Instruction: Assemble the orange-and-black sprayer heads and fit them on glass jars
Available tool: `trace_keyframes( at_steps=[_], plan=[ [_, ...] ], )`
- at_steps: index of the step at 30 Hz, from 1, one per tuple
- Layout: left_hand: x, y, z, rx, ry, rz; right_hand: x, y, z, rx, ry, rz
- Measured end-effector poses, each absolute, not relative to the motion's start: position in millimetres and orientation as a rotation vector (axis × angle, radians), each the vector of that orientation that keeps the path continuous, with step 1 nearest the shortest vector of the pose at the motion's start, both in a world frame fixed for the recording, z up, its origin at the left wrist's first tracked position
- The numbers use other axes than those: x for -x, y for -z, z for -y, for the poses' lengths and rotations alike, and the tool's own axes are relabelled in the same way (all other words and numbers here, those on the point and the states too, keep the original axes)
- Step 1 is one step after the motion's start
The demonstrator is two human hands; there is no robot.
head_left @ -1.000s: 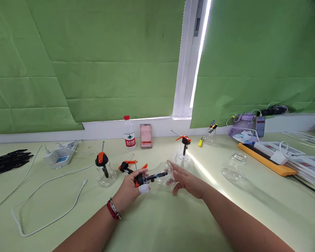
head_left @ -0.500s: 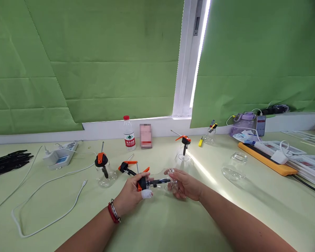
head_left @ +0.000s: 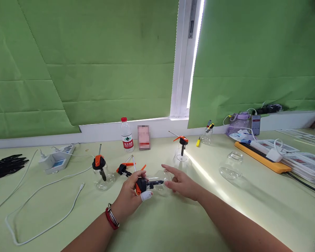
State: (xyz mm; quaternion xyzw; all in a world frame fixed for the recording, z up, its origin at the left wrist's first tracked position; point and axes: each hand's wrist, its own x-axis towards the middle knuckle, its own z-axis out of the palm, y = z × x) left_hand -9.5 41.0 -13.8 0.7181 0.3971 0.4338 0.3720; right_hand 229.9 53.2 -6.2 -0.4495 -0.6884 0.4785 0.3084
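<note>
The left hand [head_left: 132, 196] grips the black-and-orange pump head [head_left: 141, 184] of a clear glass bottle [head_left: 159, 181], which lies horizontal just above the middle of the desk [head_left: 173, 224]; a white bandage wraps one fingertip. The right hand [head_left: 182, 183] has its fingers spread wide and touches the bottle's rounded base without closing on it. Behind the left hand lies a loose pump head [head_left: 124, 169], and a second bottle with pump [head_left: 101, 171] stands upright to its left. A third pump bottle [head_left: 181, 152] stands farther back. An open glass jar [head_left: 231, 165] rests toward the right edge. A water bottle [head_left: 126, 135] stands at the far edge.
</note>
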Motion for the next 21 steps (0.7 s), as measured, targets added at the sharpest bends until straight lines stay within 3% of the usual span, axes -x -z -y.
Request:
trace_keyframes(
  at_steps=[3,5,10,15,21],
  plan=[
    [7.2,14.7,-35.1,-1.901,-1.103,-1.042,-223.1,3.7,-44.4,1.15,-0.755,2.151],
    [5.2,15.5,-32.0,-1.883,-1.099,-1.038,-216.8,7.0,-41.1,1.195,-0.622,2.226],
    [5.4,17.0,-34.6,-2.002,-1.104,-0.956,-216.8,25.7,-56.4,1.37,-0.549,2.037],
    [19.3,22.8,-56.7,-2.449,-0.921,-1.383,-240.5,39.0,-90.5,1.533,-0.638,1.854],
    [33.4,39.8,-79.4,-2.502,-0.542,-1.813,-256.5,47.6,-111.5,1.539,-0.606,1.856]
  ],
)
